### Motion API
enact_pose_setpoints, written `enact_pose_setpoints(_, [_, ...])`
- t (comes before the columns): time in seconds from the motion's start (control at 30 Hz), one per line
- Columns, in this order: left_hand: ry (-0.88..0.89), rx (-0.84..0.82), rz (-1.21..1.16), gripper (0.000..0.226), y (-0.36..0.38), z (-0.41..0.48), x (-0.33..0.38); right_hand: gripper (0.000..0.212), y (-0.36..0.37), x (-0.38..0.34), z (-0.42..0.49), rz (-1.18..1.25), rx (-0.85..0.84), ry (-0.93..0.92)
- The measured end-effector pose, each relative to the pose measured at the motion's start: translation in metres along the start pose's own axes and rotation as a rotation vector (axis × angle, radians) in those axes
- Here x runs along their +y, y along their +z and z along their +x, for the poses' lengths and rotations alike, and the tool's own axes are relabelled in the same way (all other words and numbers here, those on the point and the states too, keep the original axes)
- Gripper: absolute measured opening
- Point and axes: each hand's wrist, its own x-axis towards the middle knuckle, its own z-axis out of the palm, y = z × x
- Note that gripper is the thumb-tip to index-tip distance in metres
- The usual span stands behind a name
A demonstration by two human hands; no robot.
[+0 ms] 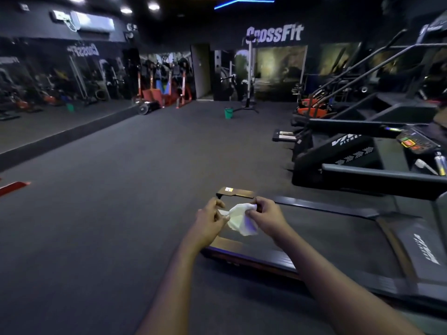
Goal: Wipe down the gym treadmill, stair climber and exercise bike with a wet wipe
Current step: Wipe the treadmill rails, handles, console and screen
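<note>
Wipe: a crumpled white wet wipe point(242, 221) is held above the rear end of the treadmill point(326, 240).
Left hand: the left hand point(212, 218) is pinched on the wipe's left edge.
Right hand: the right hand point(266, 216) is clamped on its top corner (the hands are close together, joined only by the wipe).
Background: a green bucket point(228, 113) is seen far across the floor.

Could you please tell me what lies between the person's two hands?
In the head view, a white wipe spans the gap, pinched by the left hand and right hand.
</note>
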Motion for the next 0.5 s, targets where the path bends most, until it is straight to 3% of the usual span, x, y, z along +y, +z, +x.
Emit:
enact_pose_setpoints(0.13, [0.03,-0.019,-0.016,0.023,-0.004,0.061,-0.018,0.016,0.009,0.015,0.06,-0.009,0.053,0.01])
enact_pose_setpoints(0.27, [0.055,-0.075,0.031,0.019,-0.012,0.156,-0.038,0.035,0.014,0.03,0.147,0.022,0.081,0.017])
enact_pose_setpoints(0.37, [0.057,-0.102,0.069,0.013,-0.017,0.219,-0.042,0.02,0.009,0.038,0.206,0.02,0.106,0.053])
enact_pose_setpoints(0.5, [0.078,-0.148,0.084,0.012,-0.012,0.299,-0.045,0.024,-0.004,0.044,0.276,-0.013,0.165,0.089])
